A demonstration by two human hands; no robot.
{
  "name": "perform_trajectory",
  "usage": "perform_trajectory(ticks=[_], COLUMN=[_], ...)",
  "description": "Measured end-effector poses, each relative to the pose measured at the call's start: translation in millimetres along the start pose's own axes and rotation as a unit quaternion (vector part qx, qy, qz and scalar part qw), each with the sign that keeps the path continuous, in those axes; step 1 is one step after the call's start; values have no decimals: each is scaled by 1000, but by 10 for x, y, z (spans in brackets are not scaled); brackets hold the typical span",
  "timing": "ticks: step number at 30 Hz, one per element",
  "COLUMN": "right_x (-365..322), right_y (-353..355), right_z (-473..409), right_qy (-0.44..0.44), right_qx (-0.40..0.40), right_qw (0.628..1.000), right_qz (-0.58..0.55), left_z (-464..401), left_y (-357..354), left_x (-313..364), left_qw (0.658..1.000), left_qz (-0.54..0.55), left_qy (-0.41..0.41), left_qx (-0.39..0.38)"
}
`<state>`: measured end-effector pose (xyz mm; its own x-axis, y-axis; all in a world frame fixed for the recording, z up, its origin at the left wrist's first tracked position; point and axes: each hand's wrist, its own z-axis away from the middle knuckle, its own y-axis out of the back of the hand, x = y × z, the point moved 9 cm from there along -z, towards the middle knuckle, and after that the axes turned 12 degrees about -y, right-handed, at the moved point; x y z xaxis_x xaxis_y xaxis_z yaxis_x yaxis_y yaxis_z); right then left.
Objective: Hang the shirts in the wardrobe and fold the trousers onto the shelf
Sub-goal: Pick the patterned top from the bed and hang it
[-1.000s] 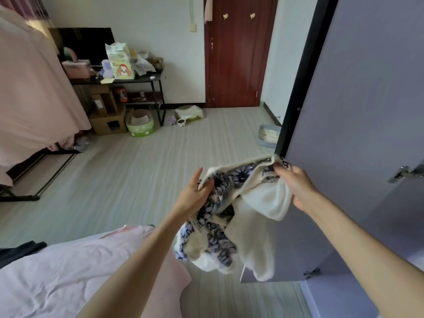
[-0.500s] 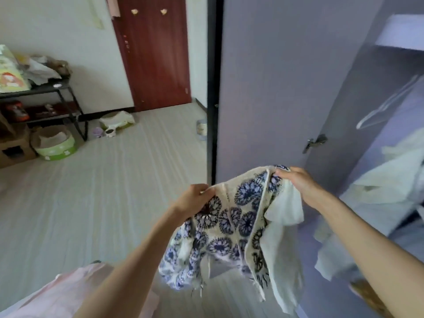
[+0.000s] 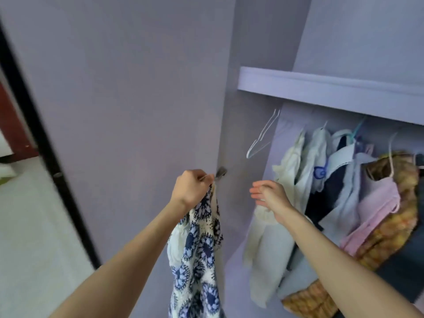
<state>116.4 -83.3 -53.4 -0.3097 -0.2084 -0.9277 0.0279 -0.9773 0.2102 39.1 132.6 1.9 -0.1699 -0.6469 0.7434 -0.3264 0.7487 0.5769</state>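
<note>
- My left hand [image 3: 191,189] sits at the centre of the frame, its grip closed tight on the top of the blue-and-white patterned shirt [image 3: 199,255].
- The shirt hangs straight down from that fist to the bottom edge of the frame, in front of the open lilac wardrobe door [image 3: 128,99].
- Just right of my left knuckles is a small metal fitting [image 3: 221,172] on the door's edge; I cannot tell whether the shirt touches it.
- My right hand [image 3: 269,196] is right of centre, fingers straight and loose, its grip wide and holding nothing, apart from the shirt.
- That hand is in front of a pale garment [image 3: 268,255] that hangs at the left end of the wardrobe's row of clothes.
- Above my right hand, an empty white wire hanger [image 3: 263,136] hangs tilted under the shelf [image 3: 321,88], which runs across the upper right of the frame.
- To the right hang more clothes: light blue pieces, a dark one, a pink top [image 3: 376,214] and a yellow-brown patterned garment [image 3: 390,230] at the right edge.
- At the far left, past the door's black edge, I see pale floor [image 3: 29,226] and a strip of dark red door [image 3: 11,125].
</note>
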Motion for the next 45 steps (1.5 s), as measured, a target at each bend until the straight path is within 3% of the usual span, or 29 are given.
perform_trajectory(ticks=[4,9,14,20,26,29,32,37,41,45], right_x=[-487,-899,-1104,-1124,-1275,-1351,-1160,-509,100,527], right_y=[55,92,135,281,401,450,457,358,364,382], right_z=[-763,-1684,-2239,-2273,-2140,-2009,-1757,-929,-185,-67], right_qy=[36,36,27,59,135,153,143,168,225,105], right_qx=[18,77,148,242,204,173,139,75,58,32], right_qw=[998,996,989,968,967,970,977,980,970,984], right_qz=[-44,-32,-9,31,-68,-81,-73,-72,-72,-141], left_z=[-637,-1098,-1259,-1373,-1420,-1456,-1384,-942,-445,-98], left_y=[-129,-295,-426,-493,-597,-671,-726,-907,-1073,-1075], left_x=[205,357,308,238,198,40,-67,-223,-237,-252], left_qw=[992,957,943,946,975,996,994,931,818,761], left_qz=[-104,-235,-260,-253,-164,-53,104,316,469,526], left_qy=[-60,-137,-167,-162,-114,-41,31,168,236,223], left_qx=[38,100,121,120,96,52,15,-77,-234,-306])
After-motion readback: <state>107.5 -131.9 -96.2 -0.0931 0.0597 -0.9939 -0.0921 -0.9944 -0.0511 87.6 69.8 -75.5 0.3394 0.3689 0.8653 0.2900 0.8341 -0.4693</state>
